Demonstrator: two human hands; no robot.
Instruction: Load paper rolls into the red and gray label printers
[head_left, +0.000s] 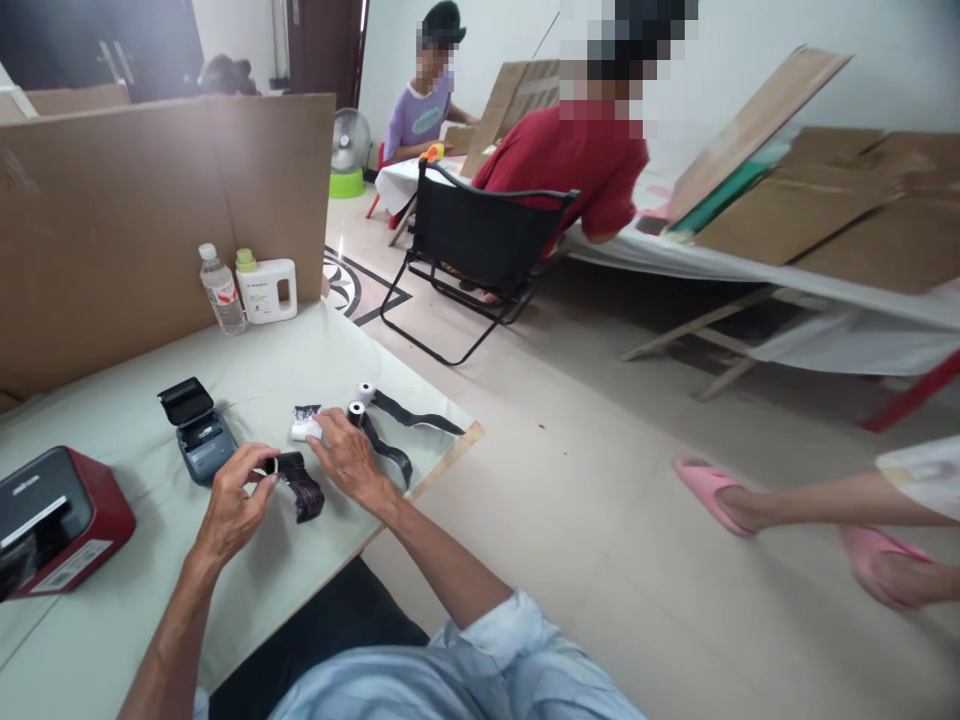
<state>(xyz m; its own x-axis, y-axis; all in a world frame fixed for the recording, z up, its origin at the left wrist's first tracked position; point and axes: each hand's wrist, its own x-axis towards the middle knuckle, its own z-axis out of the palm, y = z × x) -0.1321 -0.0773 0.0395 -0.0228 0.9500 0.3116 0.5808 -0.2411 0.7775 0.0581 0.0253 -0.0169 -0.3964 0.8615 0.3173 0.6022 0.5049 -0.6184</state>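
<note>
My left hand pinches a small roll of black ribbon between thumb and fingers, and a loose length of the ribbon hangs over the table. To its right, my right hand has its fingertips closed on a small white roll whose black-and-white patterned end sticks up behind it. Two more rolls, a rear one and a nearer one, stand on the table beyond my right hand, their black strips trailing toward the edge. Left of them is a small dark printer with its lid raised.
A red-and-black box-shaped device sits at the table's left. Against the cardboard panel stand a water bottle and a white jug. A black folding chair holds a seated person. Another person's legs with pink slippers are at right.
</note>
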